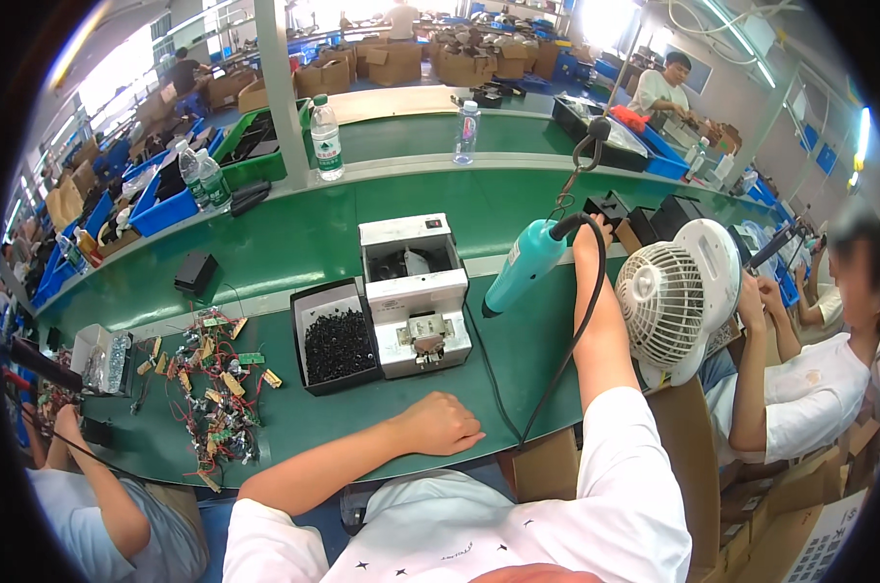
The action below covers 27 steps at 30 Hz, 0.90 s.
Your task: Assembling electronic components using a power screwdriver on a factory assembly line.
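Observation:
My left hand [438, 425] rests on the near edge of the green bench, fingers curled in, with nothing visible in it. My right arm stretches forward on the right, and my right hand [595, 233] is at a black plastic case [607, 207], its fingers closed at the near side. A black cable partly covers that hand. A teal electric screwdriver [525, 267] hangs tilted from a hook, left of my right hand. In front of me stands a white screw feeder [416, 301], beside a black box of small black screws [338, 335].
Circuit boards with wires [217, 389] lie heaped at the left, near a single black case [195, 274]. A white fan [668, 296] stands close to my right forearm. Water bottles [326, 141] line the ledge beyond. Co-workers sit on both sides, one person's arm [751, 369] at the right.

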Each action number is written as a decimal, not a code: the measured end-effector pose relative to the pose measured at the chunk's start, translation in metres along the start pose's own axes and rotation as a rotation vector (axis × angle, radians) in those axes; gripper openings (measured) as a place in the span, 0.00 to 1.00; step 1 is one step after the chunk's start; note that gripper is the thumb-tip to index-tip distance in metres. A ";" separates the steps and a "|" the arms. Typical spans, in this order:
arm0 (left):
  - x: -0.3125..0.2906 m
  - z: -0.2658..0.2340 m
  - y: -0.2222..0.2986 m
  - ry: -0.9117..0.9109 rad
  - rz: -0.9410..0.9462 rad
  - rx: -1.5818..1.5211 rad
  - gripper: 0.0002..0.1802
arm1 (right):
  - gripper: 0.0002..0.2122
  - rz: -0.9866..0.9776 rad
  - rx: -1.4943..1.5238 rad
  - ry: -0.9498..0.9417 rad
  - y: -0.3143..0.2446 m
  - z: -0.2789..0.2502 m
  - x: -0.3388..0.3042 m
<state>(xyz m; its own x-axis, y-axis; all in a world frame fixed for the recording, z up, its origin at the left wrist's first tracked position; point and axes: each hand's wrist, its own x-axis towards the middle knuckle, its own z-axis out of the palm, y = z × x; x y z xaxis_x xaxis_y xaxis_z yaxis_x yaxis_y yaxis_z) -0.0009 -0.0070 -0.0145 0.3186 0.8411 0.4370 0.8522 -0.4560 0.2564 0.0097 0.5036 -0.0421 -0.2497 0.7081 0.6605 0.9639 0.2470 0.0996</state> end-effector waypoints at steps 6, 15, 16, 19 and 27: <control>-0.004 -0.001 0.001 0.002 -0.014 -0.019 0.15 | 0.06 -0.171 -0.111 -0.145 -0.009 0.004 0.006; -0.003 -0.003 0.001 -0.026 -0.044 -0.056 0.15 | 0.08 -0.244 0.170 0.164 -0.030 -0.054 0.000; -0.004 -0.003 0.001 -0.029 -0.044 -0.054 0.15 | 0.10 -0.234 0.215 0.198 -0.031 -0.064 0.000; -0.005 -0.002 0.001 -0.012 -0.052 -0.040 0.15 | 0.11 -0.217 0.139 0.476 -0.029 -0.108 0.002; -0.003 -0.003 0.001 0.039 -0.002 -0.019 0.15 | 0.13 -0.189 0.389 -0.359 -0.020 -0.123 0.012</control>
<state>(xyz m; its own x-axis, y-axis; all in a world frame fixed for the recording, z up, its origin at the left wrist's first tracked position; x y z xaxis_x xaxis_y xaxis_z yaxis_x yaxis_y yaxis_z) -0.0024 -0.0110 -0.0136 0.2999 0.8302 0.4699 0.8448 -0.4600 0.2735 -0.0014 0.4260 0.0550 -0.4959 0.7921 0.3560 0.8113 0.5687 -0.1351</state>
